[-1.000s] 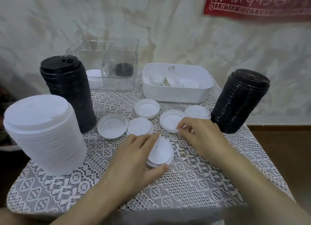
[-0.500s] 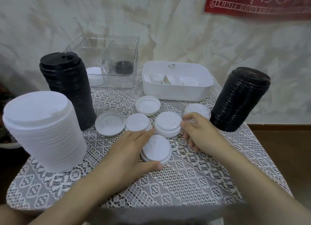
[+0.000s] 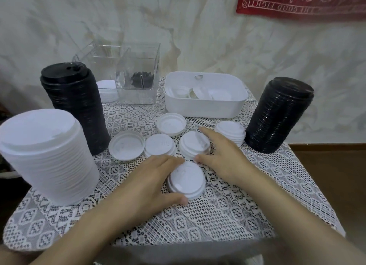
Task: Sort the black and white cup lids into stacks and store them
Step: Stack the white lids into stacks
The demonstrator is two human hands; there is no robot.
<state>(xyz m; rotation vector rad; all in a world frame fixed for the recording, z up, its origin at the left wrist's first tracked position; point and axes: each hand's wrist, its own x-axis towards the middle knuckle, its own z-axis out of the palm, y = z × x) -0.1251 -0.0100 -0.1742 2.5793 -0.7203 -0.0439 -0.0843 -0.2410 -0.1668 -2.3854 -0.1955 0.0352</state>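
Head view. Cups with the left hand (image 3: 150, 183), low in the centre of the frame, a short stack of white lids, the lower stack (image 3: 187, 178): fingers curved along its upper-left edge, thumb hooked round its lower edge, palm off to the left. Spans with the right hand (image 3: 223, 155) a second short white pile, the upper stack (image 3: 194, 144): forefinger along the upper-right rim, thumb against the lower rim, a light pinch rather than a full wrap; remaining fingers tucked out of sight, so cannot tell how they lie.

Sits just above and slightly right of the lower stack, almost touching it; right hand nearer the upper stack, left hand nearer the lower one. Round, so no long axis to line up; flat tops up on both, rims stepped, plain white. Calls, most likely, for lifting one pile and seating it on the other, a short hop along the up-down line of the frame.

Elsewhere on the lace-covered worktop (image 3: 217, 215): loose white lids (image 3: 126, 148) left of centre, a third small pile (image 3: 229, 133) to the right, a tall white stack (image 3: 45, 153) at the left edge, tall black stacks (image 3: 77, 110) upper left and right, a clear box (image 3: 136, 70) and a white tub (image 3: 206, 106) at the back, both with some lids inside
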